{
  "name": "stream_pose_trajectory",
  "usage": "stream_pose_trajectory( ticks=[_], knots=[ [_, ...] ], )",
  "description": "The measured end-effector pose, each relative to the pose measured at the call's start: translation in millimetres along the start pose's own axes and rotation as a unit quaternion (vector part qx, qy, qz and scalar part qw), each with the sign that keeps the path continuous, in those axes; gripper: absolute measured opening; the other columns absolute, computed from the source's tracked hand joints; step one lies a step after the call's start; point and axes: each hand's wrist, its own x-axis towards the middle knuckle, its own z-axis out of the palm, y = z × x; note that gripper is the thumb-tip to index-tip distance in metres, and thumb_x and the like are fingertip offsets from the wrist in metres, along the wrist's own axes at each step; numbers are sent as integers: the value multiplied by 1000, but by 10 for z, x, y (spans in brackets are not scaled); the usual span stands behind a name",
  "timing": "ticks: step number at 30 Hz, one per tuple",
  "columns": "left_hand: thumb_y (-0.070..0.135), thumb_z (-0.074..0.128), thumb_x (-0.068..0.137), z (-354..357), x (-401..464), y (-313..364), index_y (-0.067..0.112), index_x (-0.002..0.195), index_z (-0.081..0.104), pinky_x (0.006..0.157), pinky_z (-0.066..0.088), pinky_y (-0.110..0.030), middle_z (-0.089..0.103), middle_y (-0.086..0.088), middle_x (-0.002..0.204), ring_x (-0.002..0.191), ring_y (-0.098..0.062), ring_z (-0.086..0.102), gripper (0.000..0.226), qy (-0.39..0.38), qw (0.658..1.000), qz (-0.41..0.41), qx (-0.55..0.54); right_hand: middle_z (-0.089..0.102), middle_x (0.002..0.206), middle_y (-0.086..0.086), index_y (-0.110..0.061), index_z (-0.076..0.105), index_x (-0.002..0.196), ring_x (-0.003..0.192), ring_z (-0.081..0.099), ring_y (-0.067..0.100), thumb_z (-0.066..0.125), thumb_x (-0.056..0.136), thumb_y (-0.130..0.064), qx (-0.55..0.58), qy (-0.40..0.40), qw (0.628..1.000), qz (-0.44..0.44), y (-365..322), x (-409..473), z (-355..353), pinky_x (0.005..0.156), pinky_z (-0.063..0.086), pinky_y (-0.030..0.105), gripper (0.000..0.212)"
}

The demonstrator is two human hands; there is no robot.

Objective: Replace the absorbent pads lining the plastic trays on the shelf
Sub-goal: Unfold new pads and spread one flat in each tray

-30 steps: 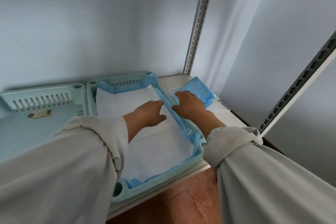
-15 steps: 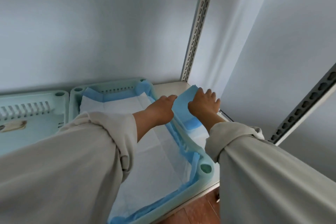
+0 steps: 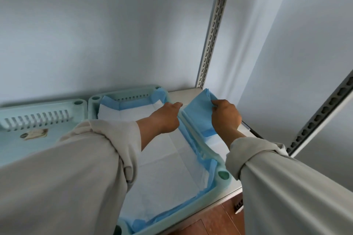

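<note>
Since half a second ago the right hand [image 3: 225, 118] has gone from lying flat with fingers spread on the folded blue pad [image 3: 196, 114] to pinching that pad's far corner between thumb and fingers, and the corner now stands lifted. The left hand [image 3: 165, 118] has stayed beside it with fingers straight and together, fingertips at the far right rim of the lined tray [image 3: 214, 160]; whether it touches the rim cannot be told.

The folded pad lies on the shelf board [image 3: 183, 95] just right of the left hand, against the tray's outer wall. Under and nearer than the left hand, a white pad with blue edges [image 3: 168, 162] lines the tray, its border riding up the walls (crumpled at the near corner). Further left sits a second pale green tray [image 3: 38, 118] with a slotted end and a worn sticker.

A perforated metal upright [image 3: 212, 30] rises behind the right hand, against pale walls. Reddish-brown floor [image 3: 214, 219] shows below the shelf edge. Both forearms wear rolled beige sleeves.
</note>
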Motion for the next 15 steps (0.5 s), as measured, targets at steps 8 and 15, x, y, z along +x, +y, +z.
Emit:
stream_pose_trajectory(
  ticks=[8,15],
  knots=[
    [12,39,98,-209,-230,20,17,151,17,108,33,-36,18,-14,155,138,-30,34,57,4,1000,8,16,55,131,10,-21,66,111,117,52,28,52,93,-21,54,-20,998,-23,-89,-116,-23,87,49,37,22],
    [16,41,99,-349,-369,-41,18,151,13,113,27,-36,13,-10,158,143,-27,24,59,7,999,9,40,69,95,9,-19,70,106,92,60,33,58,90,-17,240,112,962,69,-292,-176,-341,68,38,27,21]
  ],
)
